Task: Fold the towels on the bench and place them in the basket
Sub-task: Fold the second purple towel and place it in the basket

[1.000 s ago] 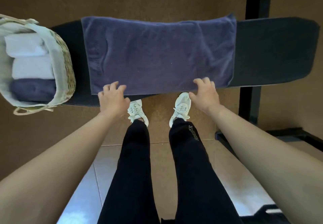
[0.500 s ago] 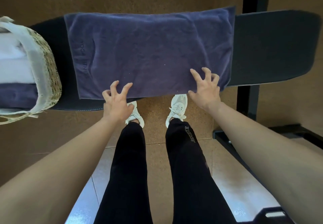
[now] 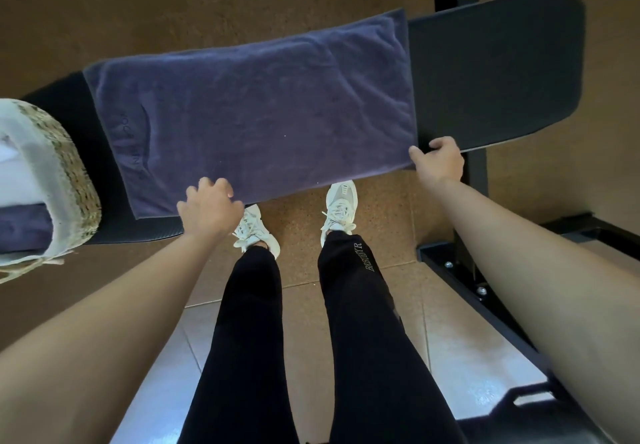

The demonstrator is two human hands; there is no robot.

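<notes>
A purple towel (image 3: 256,114) lies spread flat along the black padded bench (image 3: 495,72). My right hand (image 3: 439,161) pinches the towel's near right corner, fingers curled around the edge. My left hand (image 3: 207,206) rests on the near edge towards the left, fingers bent onto the cloth; whether it grips the edge I cannot tell. A woven basket (image 3: 71,173) with a white liner stands on the bench's left end, holding folded white towels and a folded purple towel (image 3: 20,228).
My legs in black trousers and white shoes (image 3: 337,208) stand right in front of the bench. The bench's black metal frame and foot (image 3: 460,270) run along the floor at the right. Brown floor lies beyond the bench.
My right hand has slid right along the near edge to the towel's corner and closed on it. My left hand's fingers have curled down. The view has tilted and shifted right.
</notes>
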